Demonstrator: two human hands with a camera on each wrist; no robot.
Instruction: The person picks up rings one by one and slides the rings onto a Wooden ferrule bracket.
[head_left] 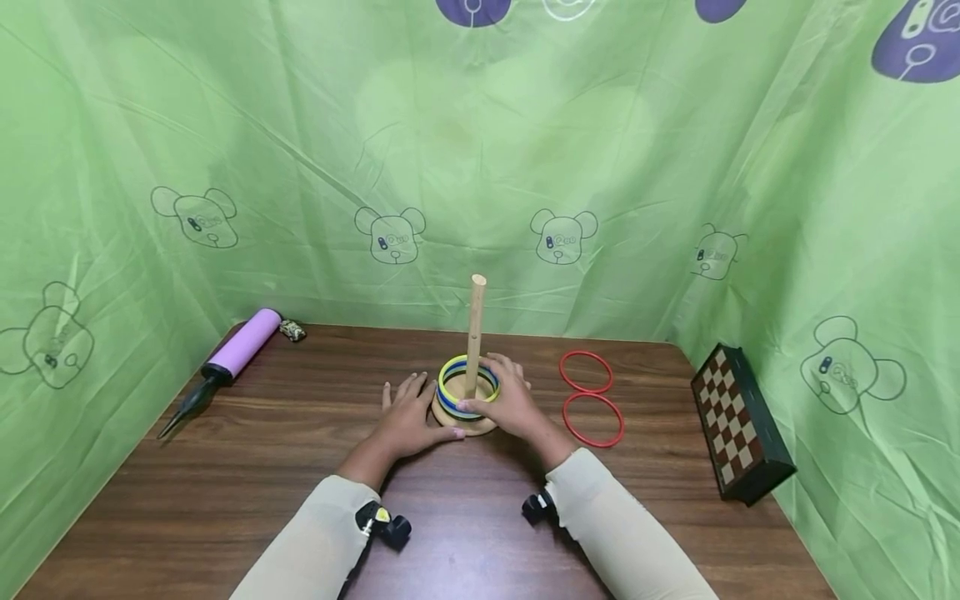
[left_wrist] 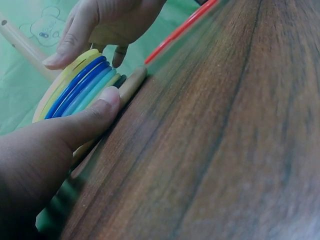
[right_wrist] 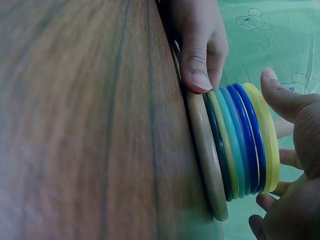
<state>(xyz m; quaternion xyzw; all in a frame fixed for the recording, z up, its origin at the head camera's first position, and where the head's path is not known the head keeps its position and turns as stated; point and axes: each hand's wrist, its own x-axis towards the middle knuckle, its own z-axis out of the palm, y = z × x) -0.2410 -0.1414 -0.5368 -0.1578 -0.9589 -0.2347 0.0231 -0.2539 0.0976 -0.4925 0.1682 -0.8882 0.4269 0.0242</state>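
Note:
A wooden peg stand rises from a round base at mid-table, carrying a stack of yellow, blue and teal rings. My left hand lies flat on the table left of the base, its thumb pressed against the base edge. My right hand curls round the ring stack from the right, thumb on the near side and fingers on the far side. Two red rings lie flat on the table to the right.
A folded chessboard box sits at the right table edge. A purple hand pump and a small toy car lie at the back left. Green cloth walls in the table on three sides.

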